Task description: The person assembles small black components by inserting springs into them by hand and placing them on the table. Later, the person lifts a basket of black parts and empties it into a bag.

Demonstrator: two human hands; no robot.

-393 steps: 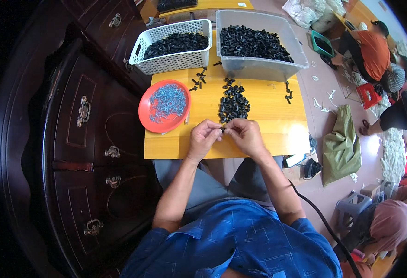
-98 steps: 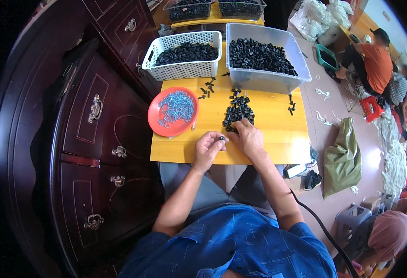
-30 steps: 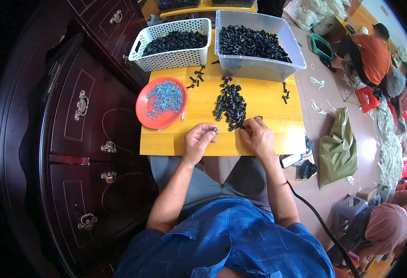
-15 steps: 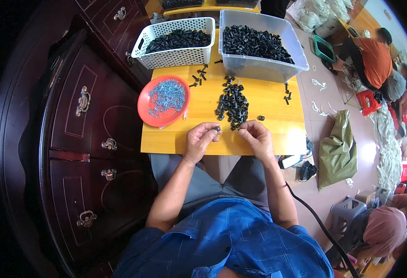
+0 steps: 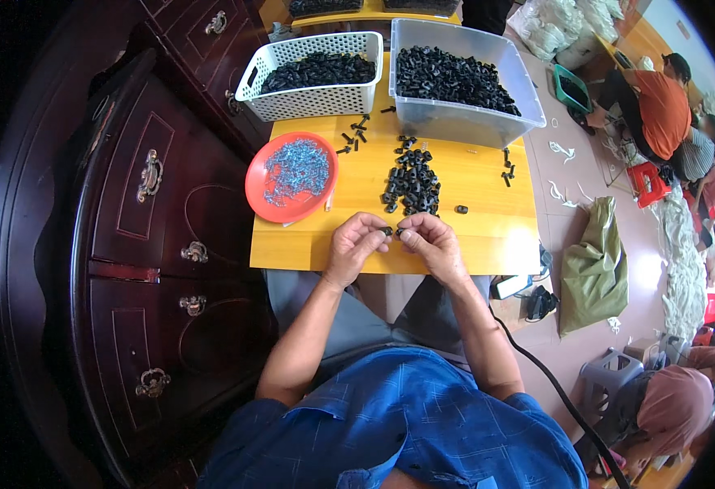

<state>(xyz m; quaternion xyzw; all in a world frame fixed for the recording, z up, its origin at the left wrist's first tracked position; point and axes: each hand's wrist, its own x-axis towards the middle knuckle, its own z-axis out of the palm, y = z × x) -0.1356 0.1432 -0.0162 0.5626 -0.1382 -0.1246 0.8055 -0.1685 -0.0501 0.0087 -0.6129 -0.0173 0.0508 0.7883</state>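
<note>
Near the front edge of the yellow table [image 5: 488, 248], my left hand [image 5: 356, 247] pinches a small black plastic part [image 5: 387, 231]. Beside it, my right hand [image 5: 433, 244] pinches a second small black plastic part [image 5: 400, 232]. The two parts are close together; whether they touch is too small to tell. Just beyond my fingers lies a pile of black plastic parts [image 5: 413, 181]. One loose black part [image 5: 462, 209] sits right of the pile. A red plate [image 5: 253, 191] with small silvery metal pieces [image 5: 296, 169] stands left of my left hand.
A white perforated basket [image 5: 312, 103] and a clear plastic bin [image 5: 467, 122], both holding black parts, stand at the back. Black stem-shaped pieces [image 5: 356, 134] lie near the basket. Dark wooden drawers [image 5: 129, 244] flank the left. A green sack [image 5: 594, 269] and seated people [image 5: 659, 106] are at right.
My right hand has moved left from the pile's near end, bringing a small black part next to the one in my left hand. The left hand has barely moved.
</note>
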